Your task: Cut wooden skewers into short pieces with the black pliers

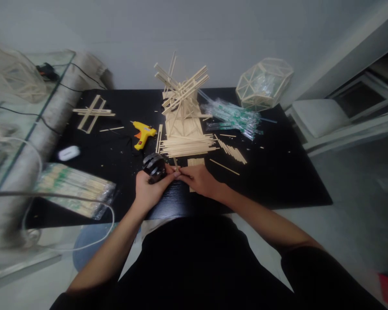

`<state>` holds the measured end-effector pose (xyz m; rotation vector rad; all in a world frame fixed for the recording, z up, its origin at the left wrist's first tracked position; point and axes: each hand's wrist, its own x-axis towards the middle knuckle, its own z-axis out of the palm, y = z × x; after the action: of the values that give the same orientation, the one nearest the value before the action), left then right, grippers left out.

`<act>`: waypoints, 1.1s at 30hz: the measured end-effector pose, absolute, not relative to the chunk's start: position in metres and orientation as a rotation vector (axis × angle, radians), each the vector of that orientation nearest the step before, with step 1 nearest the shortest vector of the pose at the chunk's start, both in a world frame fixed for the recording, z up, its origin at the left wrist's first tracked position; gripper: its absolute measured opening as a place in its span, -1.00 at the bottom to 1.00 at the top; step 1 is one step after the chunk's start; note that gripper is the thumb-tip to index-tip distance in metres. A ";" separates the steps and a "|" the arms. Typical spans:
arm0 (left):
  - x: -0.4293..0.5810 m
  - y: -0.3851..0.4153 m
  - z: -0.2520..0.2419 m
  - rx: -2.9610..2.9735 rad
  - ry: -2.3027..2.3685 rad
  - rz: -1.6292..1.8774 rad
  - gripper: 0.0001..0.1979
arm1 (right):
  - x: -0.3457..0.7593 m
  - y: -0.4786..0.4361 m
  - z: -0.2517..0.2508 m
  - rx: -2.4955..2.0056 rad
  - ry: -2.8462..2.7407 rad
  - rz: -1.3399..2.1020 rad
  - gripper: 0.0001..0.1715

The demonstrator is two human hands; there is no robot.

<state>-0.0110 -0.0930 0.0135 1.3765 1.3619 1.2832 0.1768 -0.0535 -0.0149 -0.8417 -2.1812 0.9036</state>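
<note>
Where my fingertips come together, left and right close on a thin stick [175,162], its long axis running toward twelve o'clock, away from me; it lies between my left hand [152,189] and my right hand [201,180], neither clearly nearer. A dark object [154,167] crowds my left hand at eleven; I can't tell what it is or how it's held. My right hand partly covers a flat bundle of sticks [196,162]. Just beyond the stick's tip, toward one, a crosswise pile of sticks [187,146] blocks the way forward, with a stick structure [184,97] behind it at twelve. A yellow glue gun [145,134] lies toward eleven, loose sticks [232,150] at two, clear wrappers [236,118] between one and two, and a bagged stick pack [77,189] near nine.
</note>
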 end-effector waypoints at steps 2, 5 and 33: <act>-0.010 -0.093 0.013 1.386 1.374 1.289 -0.83 | 0.177 -0.055 -0.014 -0.844 -2.173 0.901 -0.69; -0.007 -0.094 0.014 1.361 1.336 1.305 -0.82 | 0.178 -0.056 -0.015 -0.854 -2.156 0.902 -0.67; -0.013 -0.093 0.020 1.424 1.276 1.231 -0.80 | 0.175 -0.055 -0.019 -0.852 -2.095 0.910 -0.73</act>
<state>-0.0133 -0.0927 0.0200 1.4241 1.2756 1.2314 0.1752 -0.0546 -0.0185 -0.8517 -2.0952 0.9098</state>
